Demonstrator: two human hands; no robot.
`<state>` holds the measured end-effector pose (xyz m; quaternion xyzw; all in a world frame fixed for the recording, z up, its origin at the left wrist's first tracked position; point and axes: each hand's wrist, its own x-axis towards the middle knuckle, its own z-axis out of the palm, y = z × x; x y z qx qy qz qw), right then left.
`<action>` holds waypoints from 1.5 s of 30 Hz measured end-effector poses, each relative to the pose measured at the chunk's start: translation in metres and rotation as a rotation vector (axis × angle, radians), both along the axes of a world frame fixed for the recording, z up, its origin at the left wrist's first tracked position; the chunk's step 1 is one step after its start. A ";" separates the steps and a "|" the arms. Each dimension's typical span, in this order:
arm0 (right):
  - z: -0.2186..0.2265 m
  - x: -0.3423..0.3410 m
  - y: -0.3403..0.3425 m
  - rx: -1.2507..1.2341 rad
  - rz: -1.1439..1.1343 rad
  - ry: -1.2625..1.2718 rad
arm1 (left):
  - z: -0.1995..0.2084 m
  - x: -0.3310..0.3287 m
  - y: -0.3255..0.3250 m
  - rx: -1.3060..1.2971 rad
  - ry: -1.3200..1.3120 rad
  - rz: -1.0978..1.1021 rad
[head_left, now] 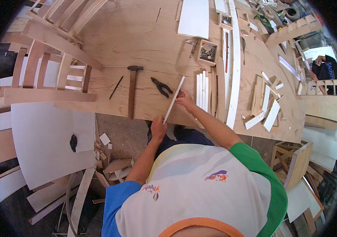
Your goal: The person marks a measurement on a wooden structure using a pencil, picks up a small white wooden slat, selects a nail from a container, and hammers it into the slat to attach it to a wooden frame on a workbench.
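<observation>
A narrow white wooden strip (174, 100) slants across the front edge of the workbench, held between both hands. My left hand (159, 127) is closed round its lower end. Higher up, my right hand (185, 99) grips the strip from its right side, fingers bent against it. Left of the strip lie black-handled pliers (161, 87), with their jaws toward the upper left. Beside them is a hammer (132, 91) with a wooden handle, its head pointing away from me. A thin dark pencil-like stick (116, 87) rests left of the hammer.
Several white strips (202, 91) lie right of my right hand, near a wooden box of small hardware (207, 52). Slatted wooden frames (50, 71) stand at the left. Offcuts (265, 106) are piled on the bench's right. Another person (326, 71) is at far right.
</observation>
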<state>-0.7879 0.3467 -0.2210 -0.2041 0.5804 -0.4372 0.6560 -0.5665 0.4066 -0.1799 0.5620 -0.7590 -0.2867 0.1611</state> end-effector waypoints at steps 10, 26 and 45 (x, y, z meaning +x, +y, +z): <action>-0.016 -0.014 0.028 0.020 0.104 0.033 | 0.000 -0.029 0.005 0.075 -0.047 0.010; 0.002 -0.006 0.073 0.181 -0.050 -0.112 | -0.021 -0.012 -0.028 0.146 -0.061 -0.062; 0.065 -0.016 0.047 0.089 -0.211 0.085 | 0.030 -0.090 -0.116 0.320 0.339 -0.292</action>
